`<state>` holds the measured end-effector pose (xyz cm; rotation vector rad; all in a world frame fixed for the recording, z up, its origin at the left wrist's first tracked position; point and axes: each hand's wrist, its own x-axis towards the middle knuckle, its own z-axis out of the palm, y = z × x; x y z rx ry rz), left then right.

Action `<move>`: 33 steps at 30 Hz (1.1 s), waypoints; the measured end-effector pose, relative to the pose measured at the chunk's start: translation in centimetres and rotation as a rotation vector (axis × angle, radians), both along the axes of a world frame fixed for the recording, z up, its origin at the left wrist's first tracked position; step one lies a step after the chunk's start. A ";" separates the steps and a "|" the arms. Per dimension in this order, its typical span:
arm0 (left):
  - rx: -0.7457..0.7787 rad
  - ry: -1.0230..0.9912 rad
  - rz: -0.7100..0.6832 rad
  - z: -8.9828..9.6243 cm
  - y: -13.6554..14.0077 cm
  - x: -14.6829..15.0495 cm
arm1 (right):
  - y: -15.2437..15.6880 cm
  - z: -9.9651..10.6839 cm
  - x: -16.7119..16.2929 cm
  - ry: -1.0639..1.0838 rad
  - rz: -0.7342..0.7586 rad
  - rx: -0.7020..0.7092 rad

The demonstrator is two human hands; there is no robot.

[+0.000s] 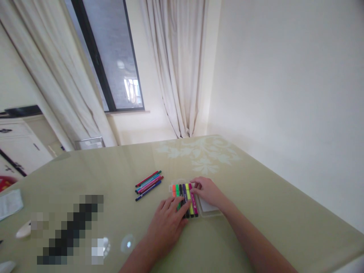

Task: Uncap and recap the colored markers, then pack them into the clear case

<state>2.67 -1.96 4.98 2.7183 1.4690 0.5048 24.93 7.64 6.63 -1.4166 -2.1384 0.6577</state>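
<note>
The left hand [170, 218] lies spread across markers [188, 192] in a case [209, 214]; the right hand [209, 192] nears the magenta marker [193, 201], its grip unclear.

The left hand [171, 217] lies palm down while the right hand [209, 192] curls.

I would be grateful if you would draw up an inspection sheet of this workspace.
Surface: glossy pale-green table, leafy pattern at its far side.
Job's things: markers in a row in an open translucent case; loose pens left of it.
Clutter: pixelated dark item and pale packet at left.
Grip: left hand spread over the markers; right hand at the magenta marker's top, pinch unclear.
Cables: nothing seen.
Surroundings: window, curtains, wall, cabinet.
</note>
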 end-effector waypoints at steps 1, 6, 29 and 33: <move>0.004 -0.028 0.014 0.1 0.4 -0.6 | -0.1 0.0 -0.1 -0.008 0.004 0.008; 0.105 -0.025 0.428 0.6 2.9 -5.4 | -0.7 0.2 -1.2 -0.055 0.043 0.032; -0.216 -0.748 0.204 1.1 0.2 0.0 | -2.3 1.6 -4.1 0.921 0.164 -0.312; -0.115 -0.547 0.105 0.6 -0.1 -0.3 | -1.5 2.1 -2.7 0.892 0.097 -0.273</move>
